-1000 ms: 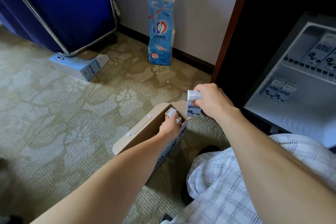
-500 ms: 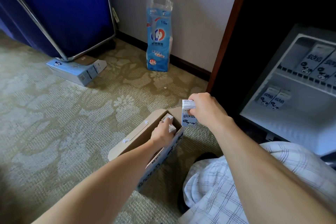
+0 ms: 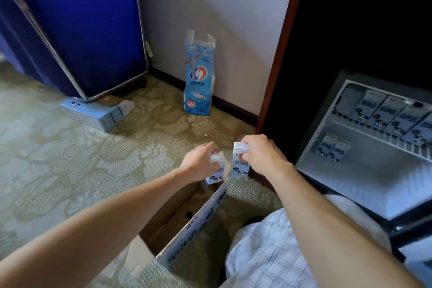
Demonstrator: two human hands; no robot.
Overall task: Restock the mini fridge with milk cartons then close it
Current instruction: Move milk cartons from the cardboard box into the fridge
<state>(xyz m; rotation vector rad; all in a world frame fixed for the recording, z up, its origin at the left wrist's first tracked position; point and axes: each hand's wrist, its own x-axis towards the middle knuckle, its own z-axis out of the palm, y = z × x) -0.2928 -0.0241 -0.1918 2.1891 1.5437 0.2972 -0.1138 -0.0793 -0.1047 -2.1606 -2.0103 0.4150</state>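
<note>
My left hand (image 3: 201, 161) grips a small white-and-blue milk carton (image 3: 216, 173) by its top, lifted just above the far end of the open cardboard box (image 3: 201, 220) on the carpet. Beside it, my right hand (image 3: 261, 156) holds a second milk carton (image 3: 239, 163) upright by its top. To the right stands the mini fridge (image 3: 364, 166) with its door open. A row of several cartons (image 3: 385, 114) lies on its wire shelf, and two cartons (image 3: 333, 151) stand on the fridge floor below.
A blue laundry cart (image 3: 77, 30) on a metal frame stands at the back left, with a flattened blue carton box (image 3: 95, 112) at its foot. A blue plastic pack (image 3: 198, 82) leans against the wall. A dark wooden cabinet edge (image 3: 280, 49) borders the fridge. My checked-trousered knee (image 3: 268, 255) is at the lower right.
My left hand has pulled its carton up out of the box. My right hand keeps its carton at about the same spot. The camera has tilted, showing more of the fridge.
</note>
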